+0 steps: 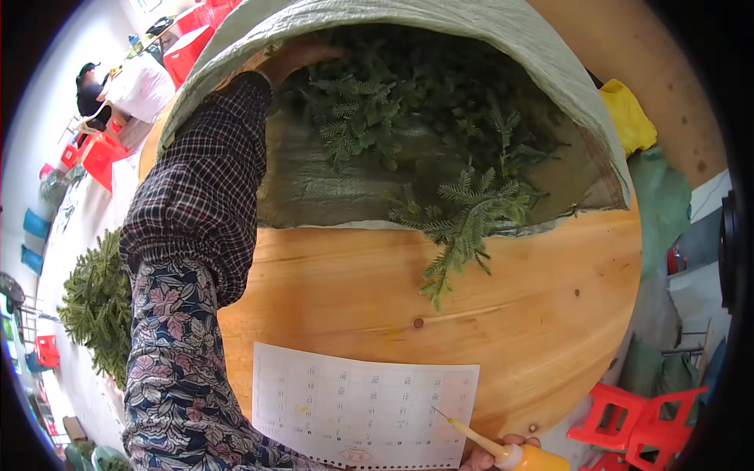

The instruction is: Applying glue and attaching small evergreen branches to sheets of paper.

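Observation:
A large pale-green woven sack (377,14) lies on the round wooden table with its mouth toward me. Dark green artificial fir branches (357,118) fill its back part, and one branch (463,224) spills over the lip onto the wood. My left arm, in a checked sleeve, goes into the sack's left side. There my left hand (302,59) stretches its fingers toward the branches; it is open, though dim in the shade. At the lower edge my right hand (503,453) is closed around a yellow squeeze bottle (538,458) with a thin needle tip, pointing up-left over a calendar sheet.
The printed calendar sheet (361,400) lies near the table's front edge. Left of the table stands a heap of green branches (98,302). Red plastic stools (640,420) are at the lower right. A yellow bag (628,118) lies beyond the sack. Far left, a person (90,94) sits.

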`<state>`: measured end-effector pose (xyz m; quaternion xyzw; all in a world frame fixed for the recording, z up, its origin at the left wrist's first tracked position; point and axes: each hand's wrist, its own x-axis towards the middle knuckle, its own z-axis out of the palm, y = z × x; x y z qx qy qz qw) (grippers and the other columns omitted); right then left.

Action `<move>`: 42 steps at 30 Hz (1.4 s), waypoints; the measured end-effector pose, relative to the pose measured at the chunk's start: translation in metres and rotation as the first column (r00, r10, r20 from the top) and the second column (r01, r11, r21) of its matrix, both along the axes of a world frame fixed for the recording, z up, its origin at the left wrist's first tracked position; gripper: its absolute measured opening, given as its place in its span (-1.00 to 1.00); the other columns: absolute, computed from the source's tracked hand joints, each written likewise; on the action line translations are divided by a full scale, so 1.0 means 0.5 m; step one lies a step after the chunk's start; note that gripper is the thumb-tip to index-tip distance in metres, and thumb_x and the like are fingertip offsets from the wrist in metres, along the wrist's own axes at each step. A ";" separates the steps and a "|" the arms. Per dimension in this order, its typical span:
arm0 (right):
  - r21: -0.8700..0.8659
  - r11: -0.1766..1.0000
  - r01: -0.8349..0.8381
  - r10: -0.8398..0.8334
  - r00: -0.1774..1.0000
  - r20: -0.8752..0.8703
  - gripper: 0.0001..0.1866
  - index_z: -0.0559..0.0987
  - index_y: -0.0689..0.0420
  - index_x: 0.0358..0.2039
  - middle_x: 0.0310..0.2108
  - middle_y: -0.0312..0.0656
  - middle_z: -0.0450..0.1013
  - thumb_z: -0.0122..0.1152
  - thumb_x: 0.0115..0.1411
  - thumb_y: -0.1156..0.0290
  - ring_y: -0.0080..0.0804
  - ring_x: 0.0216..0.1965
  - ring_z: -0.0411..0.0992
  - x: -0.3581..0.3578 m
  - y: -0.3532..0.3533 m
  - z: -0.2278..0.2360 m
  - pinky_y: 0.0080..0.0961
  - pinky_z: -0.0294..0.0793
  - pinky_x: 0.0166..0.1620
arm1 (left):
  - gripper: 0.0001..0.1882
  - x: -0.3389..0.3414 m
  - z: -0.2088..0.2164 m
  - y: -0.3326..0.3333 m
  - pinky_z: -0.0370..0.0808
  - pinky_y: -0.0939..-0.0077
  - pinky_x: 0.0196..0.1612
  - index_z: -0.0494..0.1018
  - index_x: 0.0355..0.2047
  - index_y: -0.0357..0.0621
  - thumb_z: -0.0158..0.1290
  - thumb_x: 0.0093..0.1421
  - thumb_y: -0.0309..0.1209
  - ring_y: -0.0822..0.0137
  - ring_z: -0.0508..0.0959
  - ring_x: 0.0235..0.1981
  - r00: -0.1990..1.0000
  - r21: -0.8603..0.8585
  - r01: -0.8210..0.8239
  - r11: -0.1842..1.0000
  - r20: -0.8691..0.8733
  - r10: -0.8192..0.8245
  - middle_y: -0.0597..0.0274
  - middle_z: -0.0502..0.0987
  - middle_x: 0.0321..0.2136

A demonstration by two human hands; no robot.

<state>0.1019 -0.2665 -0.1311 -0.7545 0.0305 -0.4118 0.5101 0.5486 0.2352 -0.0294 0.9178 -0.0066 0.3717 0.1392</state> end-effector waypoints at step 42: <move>-0.028 0.991 0.133 -0.130 0.988 0.086 -0.24 0.27 0.11 0.11 -0.12 -0.17 0.41 0.15 0.11 -0.21 -0.39 -0.27 0.44 -0.286 0.049 -0.045 -0.64 0.51 -0.29 | -0.21 -0.383 0.184 -0.182 0.45 0.31 -0.08 0.25 0.19 -0.13 0.16 0.04 0.03 0.07 0.49 -0.09 0.680 -0.585 0.152 0.797 -0.523 -0.514 0.01 0.42 0.06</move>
